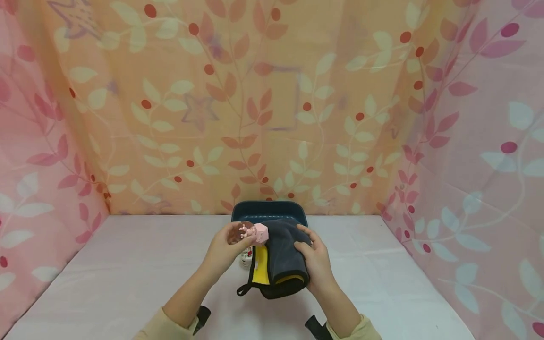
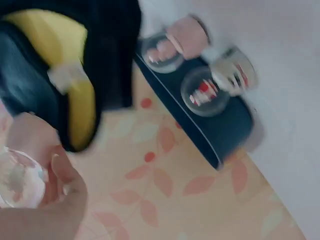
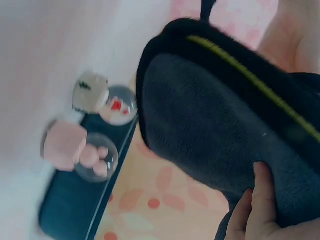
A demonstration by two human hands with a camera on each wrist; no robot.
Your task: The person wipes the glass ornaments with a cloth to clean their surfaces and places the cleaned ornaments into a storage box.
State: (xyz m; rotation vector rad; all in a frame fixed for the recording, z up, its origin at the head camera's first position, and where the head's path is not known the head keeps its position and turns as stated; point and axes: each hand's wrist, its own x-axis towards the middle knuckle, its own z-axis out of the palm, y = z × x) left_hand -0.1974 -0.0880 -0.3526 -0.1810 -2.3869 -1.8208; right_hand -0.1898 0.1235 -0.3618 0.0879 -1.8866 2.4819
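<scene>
While left hand (image 1: 223, 252) has its grip round a pink globe (image 1: 260, 234), lower centre of head view, right hand (image 1: 318, 259) grasps the cloth (image 1: 286, 252) just right of it. Tray (image 1: 269, 206) behind. Right wrist view, left side: white globe (image 3: 90, 93), second pink globe (image 3: 65, 145) near tray.

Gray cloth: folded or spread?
Folded. In the head view the gray cloth doubles over on itself, its yellow side showing inside the folds, while the right hand holds its edge.
</scene>
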